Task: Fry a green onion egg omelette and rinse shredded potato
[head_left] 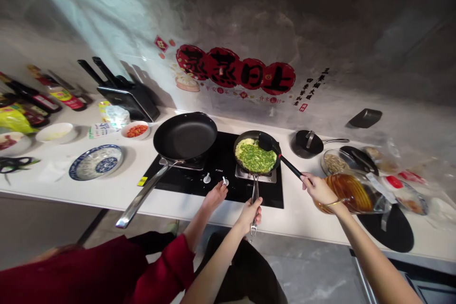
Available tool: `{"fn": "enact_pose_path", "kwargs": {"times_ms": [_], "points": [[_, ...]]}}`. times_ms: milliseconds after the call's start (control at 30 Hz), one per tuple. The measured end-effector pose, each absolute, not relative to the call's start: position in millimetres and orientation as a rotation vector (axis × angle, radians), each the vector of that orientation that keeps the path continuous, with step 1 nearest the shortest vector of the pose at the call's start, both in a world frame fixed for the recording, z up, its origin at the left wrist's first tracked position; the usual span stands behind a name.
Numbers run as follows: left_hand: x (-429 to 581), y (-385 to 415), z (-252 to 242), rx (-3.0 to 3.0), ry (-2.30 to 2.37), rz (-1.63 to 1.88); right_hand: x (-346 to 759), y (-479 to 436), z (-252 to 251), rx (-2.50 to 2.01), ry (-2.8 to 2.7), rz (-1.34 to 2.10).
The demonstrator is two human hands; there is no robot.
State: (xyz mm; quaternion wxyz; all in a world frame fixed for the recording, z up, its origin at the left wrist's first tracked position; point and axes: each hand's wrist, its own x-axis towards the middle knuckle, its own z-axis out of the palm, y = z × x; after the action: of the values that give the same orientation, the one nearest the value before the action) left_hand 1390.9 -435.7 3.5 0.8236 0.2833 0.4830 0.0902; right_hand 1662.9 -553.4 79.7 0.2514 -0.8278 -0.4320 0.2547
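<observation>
My left hand (248,214) is closed round the metal handle of a small frying pan (255,189), which sits on the right burner. In the pan lies a flat round of egg with chopped greens (257,157). My right hand (319,191) grips the black handle of a spatula (290,165). The spatula's dark head rests over the upper right part of the egg, and its front edge meets the food. Just left of my left hand, another person's hand (216,195), from a red sleeve, touches a stove knob (225,181).
A large frying pan (185,137) covers the left burner, its handle jutting past the counter edge. Bowls, a knife block (128,99) and bottles (64,92) stand left. At right are a lidded saucepan (304,147), a big oil bottle (351,192) and a black lid (388,232).
</observation>
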Motion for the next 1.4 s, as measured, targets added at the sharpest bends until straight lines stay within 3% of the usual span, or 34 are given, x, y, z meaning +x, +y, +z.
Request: {"fn": "enact_pose_path", "kwargs": {"times_ms": [133, 767, 1000, 1133, 1233, 1400], "points": [[1422.7, -459.2, -9.0, 0.583, 0.954, 0.158, 1665.1, -549.1, 88.3, -2.391, -1.273, 0.503], [1421.2, -457.3, -17.7, 0.661, 0.939, 0.173, 1672.0, -572.7, 68.4, -2.439, -1.302, 0.349], [1413.8, -461.2, -12.5, 0.71, 0.964, 0.226, 1669.6, -554.1, 58.7, -1.942, -0.823, 1.066], [1403.0, -463.7, -5.0, 0.75, 0.924, 0.219, 1678.7, -548.9, 63.3, -1.968, -0.784, 1.175], [1396.9, -465.5, -0.2, 0.794, 0.892, 0.222, 1687.9, -548.1, 76.9, -2.124, -0.964, 1.042], [1392.6, -467.3, -1.6, 0.784, 0.884, 0.201, 1683.0, -544.4, 97.2, -2.411, -1.392, 0.443]]}}
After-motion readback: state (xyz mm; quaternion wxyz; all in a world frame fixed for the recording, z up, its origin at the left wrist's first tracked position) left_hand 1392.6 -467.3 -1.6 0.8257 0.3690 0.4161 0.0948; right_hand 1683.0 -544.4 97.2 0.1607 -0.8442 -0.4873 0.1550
